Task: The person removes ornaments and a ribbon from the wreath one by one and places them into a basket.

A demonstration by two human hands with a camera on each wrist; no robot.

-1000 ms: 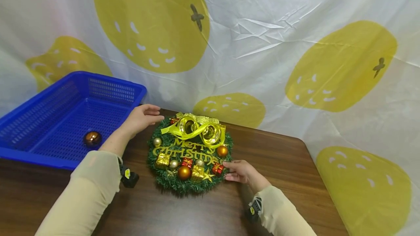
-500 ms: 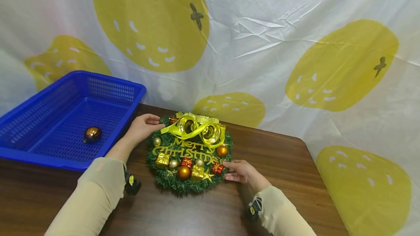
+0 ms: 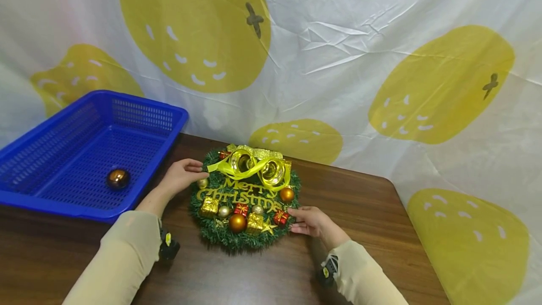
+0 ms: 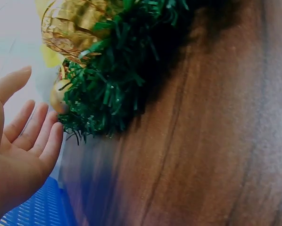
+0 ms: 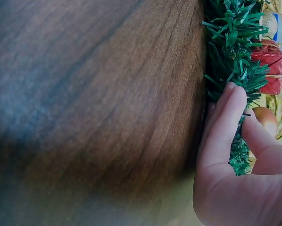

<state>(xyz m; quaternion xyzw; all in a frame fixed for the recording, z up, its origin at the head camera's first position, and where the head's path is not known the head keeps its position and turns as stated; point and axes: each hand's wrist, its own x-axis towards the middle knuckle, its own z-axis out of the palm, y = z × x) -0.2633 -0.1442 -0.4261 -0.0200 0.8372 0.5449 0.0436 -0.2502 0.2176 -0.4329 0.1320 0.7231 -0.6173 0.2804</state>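
Note:
A green Christmas wreath [image 3: 233,244] lies flat on the table, bearing gold bells [image 3: 273,173] with a yellow ribbon, gold "Merry Christmas" lettering, small baubles and wrapped gift boxes. My left hand [image 3: 179,176] is at its upper left edge near a small gold bauble [image 3: 203,183]. In the left wrist view that hand's fingers are loosely extended, the fingertips close to the greenery; whether they touch it is unclear. At the lower right rim, beside a red gift box [image 5: 269,66], my right hand [image 3: 312,221] pinches the wreath's edge between thumb and fingers.
A blue perforated basket [image 3: 165,154] stands at the left, holding a shiny brown bauble [image 3: 118,179]. The wooden table [image 3: 347,201] ends at a rounded corner on the right. A white curtain [image 3: 322,84] with yellow fruit prints hangs behind.
My left hand has come down along the wreath's left edge, from its upper left toward the small gold bauble. The bauble in the basket has rolled slightly. My right hand and the wreath look unmoved.

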